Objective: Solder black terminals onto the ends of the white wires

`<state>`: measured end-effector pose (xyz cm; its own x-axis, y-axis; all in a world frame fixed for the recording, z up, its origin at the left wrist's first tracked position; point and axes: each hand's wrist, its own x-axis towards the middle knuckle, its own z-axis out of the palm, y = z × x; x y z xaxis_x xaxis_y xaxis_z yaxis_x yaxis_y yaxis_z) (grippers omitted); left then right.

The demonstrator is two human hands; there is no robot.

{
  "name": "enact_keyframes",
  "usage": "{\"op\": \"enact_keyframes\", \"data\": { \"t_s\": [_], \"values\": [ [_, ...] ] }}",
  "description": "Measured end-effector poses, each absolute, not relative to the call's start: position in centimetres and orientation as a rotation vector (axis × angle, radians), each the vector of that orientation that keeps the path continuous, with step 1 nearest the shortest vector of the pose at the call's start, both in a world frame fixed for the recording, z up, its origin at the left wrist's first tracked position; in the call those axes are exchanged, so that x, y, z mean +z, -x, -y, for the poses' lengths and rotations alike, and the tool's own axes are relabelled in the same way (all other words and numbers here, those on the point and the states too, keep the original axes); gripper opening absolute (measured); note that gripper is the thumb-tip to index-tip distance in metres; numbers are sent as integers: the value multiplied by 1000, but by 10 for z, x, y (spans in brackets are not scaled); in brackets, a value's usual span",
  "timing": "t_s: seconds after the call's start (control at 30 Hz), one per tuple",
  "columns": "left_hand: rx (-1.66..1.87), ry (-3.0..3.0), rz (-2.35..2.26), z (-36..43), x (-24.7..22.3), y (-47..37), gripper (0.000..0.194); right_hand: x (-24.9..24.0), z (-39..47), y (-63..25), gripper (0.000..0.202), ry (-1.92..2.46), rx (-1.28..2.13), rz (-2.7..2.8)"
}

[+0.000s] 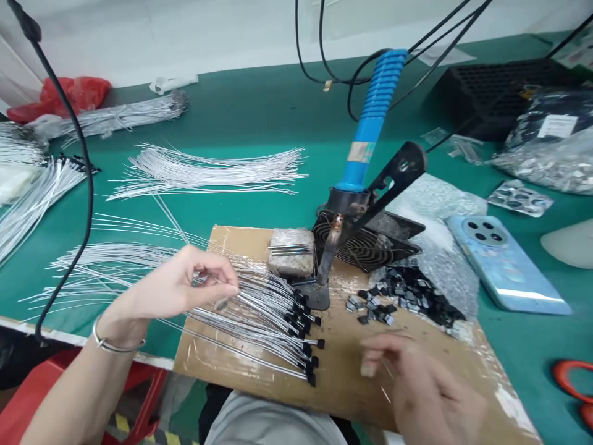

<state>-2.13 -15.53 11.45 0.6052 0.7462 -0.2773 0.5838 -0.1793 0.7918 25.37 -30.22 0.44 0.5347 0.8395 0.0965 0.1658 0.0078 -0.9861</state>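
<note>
My left hand, a bracelet at its wrist, is closed in a pinch over the cardboard's left part. A pair of thin white wires runs up and left from it, and a small greyish tip shows below the fingertips. Under it lies a row of white wires with black ends. My right hand is blurred above the cardboard's right part, fingers curled together; what they hold, if anything, I cannot make out. A blue-handled soldering iron leans in its stand, tip down, between both hands.
The cardboard bears small black pieces and a grey block. Behind the iron sits a black fan. A blue phone and red-handled scissors lie right. More white wires lie behind; a black cable hangs left.
</note>
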Motion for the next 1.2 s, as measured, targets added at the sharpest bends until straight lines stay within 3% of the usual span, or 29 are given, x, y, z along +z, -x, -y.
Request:
{"op": "enact_keyframes", "data": {
  "t_s": [0.1,0.2,0.33,0.53,0.9,1.03,1.2],
  "values": [
    [215,-1796,-1072,168,97,13,21,20,302,-225,16,1375,964,1070],
    [223,-1733,-1070,176,88,7,24,25,297,-214,6,1332,1047,1106],
    [214,-1726,-1054,182,88,4,26,23,293,-213,17,1302,1019,1096],
    [234,-1689,-1060,187,86,-3,25,19,291,-214,18,1302,1118,1028],
    [114,-1857,-1125,206,82,-12,18,24,288,-219,16,1236,995,1223],
    [220,-1985,-1066,226,78,-36,17,21,288,-220,14,1237,880,1330],
    [316,-1709,-1137,232,62,-52,20,19,291,-217,15,1302,885,1207]
  ]
}}
